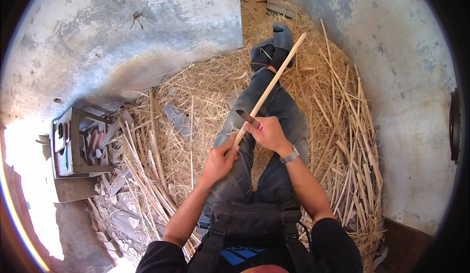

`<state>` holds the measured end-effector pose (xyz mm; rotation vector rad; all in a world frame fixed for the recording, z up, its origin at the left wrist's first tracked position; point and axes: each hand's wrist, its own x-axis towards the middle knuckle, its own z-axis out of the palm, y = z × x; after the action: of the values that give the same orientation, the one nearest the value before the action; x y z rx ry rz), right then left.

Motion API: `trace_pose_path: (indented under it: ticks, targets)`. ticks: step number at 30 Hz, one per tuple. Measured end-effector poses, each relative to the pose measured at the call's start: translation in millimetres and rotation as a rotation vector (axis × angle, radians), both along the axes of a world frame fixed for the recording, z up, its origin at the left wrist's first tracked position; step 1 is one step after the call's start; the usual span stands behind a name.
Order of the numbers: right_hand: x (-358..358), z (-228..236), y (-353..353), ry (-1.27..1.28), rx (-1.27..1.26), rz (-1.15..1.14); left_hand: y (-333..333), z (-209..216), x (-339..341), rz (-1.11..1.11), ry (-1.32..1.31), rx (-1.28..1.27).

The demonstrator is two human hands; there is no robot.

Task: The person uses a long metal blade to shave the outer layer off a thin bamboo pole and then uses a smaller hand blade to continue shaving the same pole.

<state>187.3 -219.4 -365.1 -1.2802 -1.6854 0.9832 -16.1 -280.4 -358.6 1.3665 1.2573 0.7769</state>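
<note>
A long pale wooden strip (275, 79) slants over my outstretched legs, its far end near my shoes. Around its near end, the fingers of my left hand (221, 161) are closed. My right hand (270, 135), with a metal watch on the wrist, grips a knife (248, 119) with a short dark blade. That blade lies across the strip just ahead of my left hand. A bit of pink shows by my right fingers; most of the knife's handle is hidden in the fist.
Shavings (196, 87) cover the floor around my legs. Long split strips (342, 175) lie in a heap on the right, and more (147, 160) on the left. A small wooden cabinet (78, 168) stands at the left wall. Blue-grey walls (411, 77) rise on both sides.
</note>
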Motion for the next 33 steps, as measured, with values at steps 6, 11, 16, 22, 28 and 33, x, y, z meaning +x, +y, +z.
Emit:
trace_pose_path:
  ticks: [6, 11, 16, 22, 28, 33]
  targets:
    - [-3, -18, -5, -0.187, 0.232, -0.007, 7, -16, -5, 0.005, 0.103, 0.071]
    - [-33, 3, -60, 0.032, 0.182, 0.402, 28, -19, -6, 0.091, 0.008, -0.158]
    - [17, 22, -29, 0.246, -0.010, -0.299, 21, -18, -26, 0.050, -0.359, -0.445]
    - [103, 10, 23, -0.274, 0.251, -0.905, 10, -5, -23, -0.116, -0.310, -0.485]
    - [46, -27, 34, -0.260, 0.059, -0.372, 12, -20, -13, -0.094, -0.321, -0.470]
    - [2, -59, 33, -0.089, 0.231, -0.383, 14, -17, -12, -0.046, -0.240, -0.478]
